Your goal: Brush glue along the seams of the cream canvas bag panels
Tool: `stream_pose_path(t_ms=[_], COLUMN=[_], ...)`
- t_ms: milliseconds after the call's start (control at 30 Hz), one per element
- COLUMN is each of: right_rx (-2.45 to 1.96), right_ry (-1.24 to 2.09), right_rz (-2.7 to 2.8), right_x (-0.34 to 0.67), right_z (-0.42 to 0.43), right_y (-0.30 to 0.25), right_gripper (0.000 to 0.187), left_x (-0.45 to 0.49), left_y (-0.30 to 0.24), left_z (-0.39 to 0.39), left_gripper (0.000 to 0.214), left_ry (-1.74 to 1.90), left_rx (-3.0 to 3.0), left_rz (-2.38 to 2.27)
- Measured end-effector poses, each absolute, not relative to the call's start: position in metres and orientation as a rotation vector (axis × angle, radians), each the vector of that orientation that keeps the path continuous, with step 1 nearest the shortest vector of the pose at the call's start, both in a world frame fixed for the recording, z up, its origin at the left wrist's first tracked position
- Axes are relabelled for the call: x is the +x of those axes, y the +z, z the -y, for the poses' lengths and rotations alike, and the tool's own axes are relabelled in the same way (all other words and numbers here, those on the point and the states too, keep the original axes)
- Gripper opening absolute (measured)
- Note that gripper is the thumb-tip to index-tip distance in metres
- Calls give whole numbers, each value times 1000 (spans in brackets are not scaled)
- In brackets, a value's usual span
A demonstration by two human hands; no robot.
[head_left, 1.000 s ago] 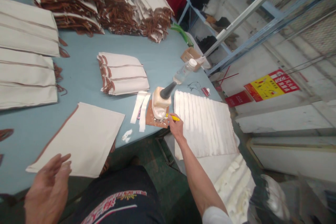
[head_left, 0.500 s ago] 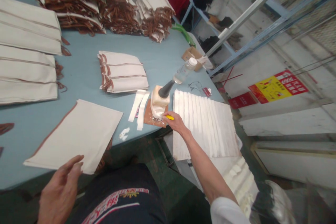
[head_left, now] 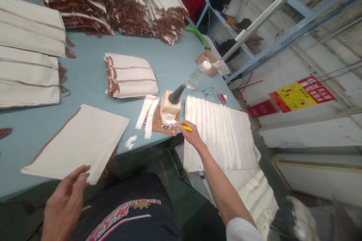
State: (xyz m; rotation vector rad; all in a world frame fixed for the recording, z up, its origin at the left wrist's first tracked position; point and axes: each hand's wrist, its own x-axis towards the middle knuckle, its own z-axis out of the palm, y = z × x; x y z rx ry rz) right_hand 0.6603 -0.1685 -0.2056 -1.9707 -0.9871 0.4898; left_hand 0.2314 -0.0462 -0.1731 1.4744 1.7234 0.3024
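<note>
My right hand (head_left: 190, 132) pinches a small yellow-handled brush (head_left: 186, 127). Its tip meets white paste at the low opening of a cream plastic bottle (head_left: 166, 111), which has a dark conical top and sits on a brown board (head_left: 158, 126) spattered with white. At the near table edge, my left hand (head_left: 66, 197) has its fingers stretched out over the lower edge of a cream fabric piece (head_left: 82, 141) with brown trim along one side. Thumb and forefinger lie close to each other there, without a visible grip. Two white strips (head_left: 148, 115) lie left of the board.
Bundled cream pieces (head_left: 131, 75) lie mid-table, with larger stacks (head_left: 28, 71) at left and brown-edged piles (head_left: 113, 7) behind. A clear bottle (head_left: 198, 75), glasses (head_left: 209, 92) and a cardboard box (head_left: 206, 58) stand or lie at right. Overlapping white strips (head_left: 217, 131) cover a lower surface beside my right arm.
The view has shifted slightly. The brush has angled a little in my right hand, its tip still at the bottle's opening. My left hand stays by the fabric's lower edge.
</note>
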Motion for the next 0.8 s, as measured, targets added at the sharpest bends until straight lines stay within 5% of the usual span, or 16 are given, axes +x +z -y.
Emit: stream_pose_path(t_ms=[800], right_rx=[-1935], right_ry=[550], right_rz=[650], right_x=[645], right_z=[158], right_y=[-229], right_gripper=[39], left_x=[217], left_y=[-200], left_z=[37], left_gripper=[74], left_ry=[309], left_rx=[1409], left_rz=[-1526])
